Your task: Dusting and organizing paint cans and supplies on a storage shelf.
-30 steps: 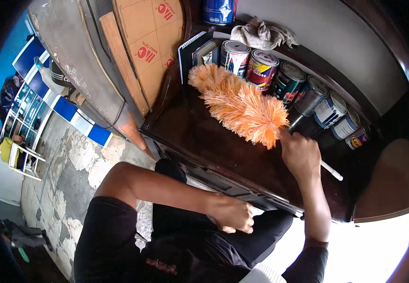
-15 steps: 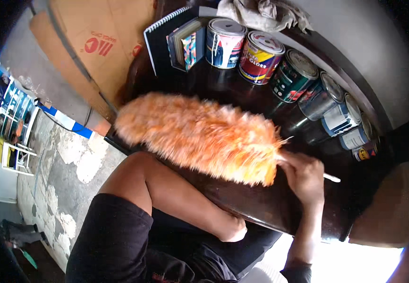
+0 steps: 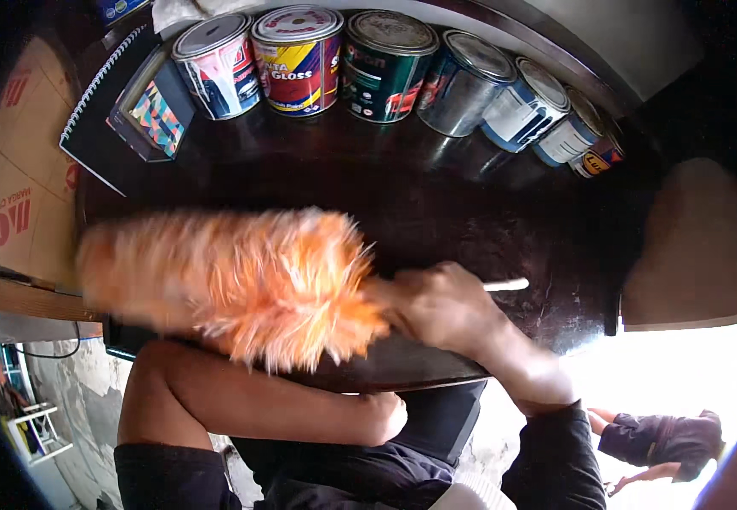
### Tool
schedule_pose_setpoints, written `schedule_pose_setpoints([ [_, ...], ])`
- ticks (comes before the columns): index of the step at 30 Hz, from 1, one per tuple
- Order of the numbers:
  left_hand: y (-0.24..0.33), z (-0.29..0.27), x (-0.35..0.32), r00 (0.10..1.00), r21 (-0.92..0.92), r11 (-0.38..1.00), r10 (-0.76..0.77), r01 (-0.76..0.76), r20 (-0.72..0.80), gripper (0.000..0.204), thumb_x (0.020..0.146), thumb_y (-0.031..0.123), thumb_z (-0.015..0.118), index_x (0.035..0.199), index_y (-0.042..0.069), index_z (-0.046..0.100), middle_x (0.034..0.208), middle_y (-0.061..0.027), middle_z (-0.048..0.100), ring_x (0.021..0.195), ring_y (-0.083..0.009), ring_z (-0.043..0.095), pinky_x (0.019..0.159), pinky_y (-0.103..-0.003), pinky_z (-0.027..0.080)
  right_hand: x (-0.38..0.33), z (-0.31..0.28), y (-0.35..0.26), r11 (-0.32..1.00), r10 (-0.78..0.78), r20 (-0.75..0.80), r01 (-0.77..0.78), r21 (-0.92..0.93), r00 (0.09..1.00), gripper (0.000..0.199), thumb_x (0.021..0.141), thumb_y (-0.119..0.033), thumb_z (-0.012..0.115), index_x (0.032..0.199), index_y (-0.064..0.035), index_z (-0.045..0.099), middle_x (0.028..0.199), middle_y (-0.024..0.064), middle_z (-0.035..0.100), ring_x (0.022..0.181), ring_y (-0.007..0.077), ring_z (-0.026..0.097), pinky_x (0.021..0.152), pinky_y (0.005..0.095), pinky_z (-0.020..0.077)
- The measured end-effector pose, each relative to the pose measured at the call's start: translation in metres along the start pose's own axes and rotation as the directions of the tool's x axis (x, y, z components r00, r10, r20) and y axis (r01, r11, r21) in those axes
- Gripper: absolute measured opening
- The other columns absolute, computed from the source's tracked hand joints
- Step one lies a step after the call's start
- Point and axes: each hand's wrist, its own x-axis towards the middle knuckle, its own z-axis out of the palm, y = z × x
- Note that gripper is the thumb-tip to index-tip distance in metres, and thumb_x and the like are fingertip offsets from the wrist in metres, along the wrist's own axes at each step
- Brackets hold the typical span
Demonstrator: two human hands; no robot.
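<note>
My right hand (image 3: 441,306) is closed around the pale handle (image 3: 506,285) of a feather duster, whose tip sticks out past the fist. The duster's fluffy orange and white head (image 3: 249,280) reaches left over the near part of a dark, glossy tabletop (image 3: 470,212) and is blurred by motion. My left arm is bent, its elbow near the table's front edge. In front of my body my left hand (image 3: 385,418) hangs just below that edge, apart from the duster; its fingers are hidden from view.
Several paint cans (image 3: 298,68) line the table's curved back rim. At the far left stand a spiral-bound black book (image 3: 100,115) and a small box with a coloured pattern (image 3: 157,119). Brown cardboard (image 3: 24,161) is beside the table. Another person (image 3: 662,442) appears at lower right.
My right hand has swung left and slightly up in the picture, taking the feather duster with it. The view has turned, so the cans now sit higher and further left.
</note>
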Motion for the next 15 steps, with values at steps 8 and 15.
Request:
schedule_pose_setpoints([
  [8,-0.032,-0.029,-0.031,1.000,-0.272,0.962,-0.002,0.000,-0.005,0.031,0.078,0.032,0.070,0.087,0.003,0.074,0.087,-0.0133,0.073,0.089,-0.0261,0.071,0.080,-0.041,0.055,0.003,0.006,-0.010,0.995,0.034,-0.104,-0.043,-0.087,0.994,0.020,0.089,-0.027,0.062,0.106,-0.0166,0.068,0.063,0.0048,0.058,0.055,0.0277,0.062,0.045,0.0390,0.0475],
  [15,-0.036,-0.022,-0.023,0.993,-0.357,0.931,-0.041,0.079,0.112,0.056,0.084,0.044,0.070,0.115,0.001,0.054,0.105,-0.0223,0.065,0.099,-0.0376,0.065,0.089,-0.047,0.050,-0.004,0.003,-0.014,0.994,-0.056,-0.025,0.058,0.089,0.998,0.026,0.088,-0.029,0.060,0.104,-0.0094,0.065,0.071,0.0092,0.062,0.071,0.0310,0.066,0.060,0.0434,0.0517],
])
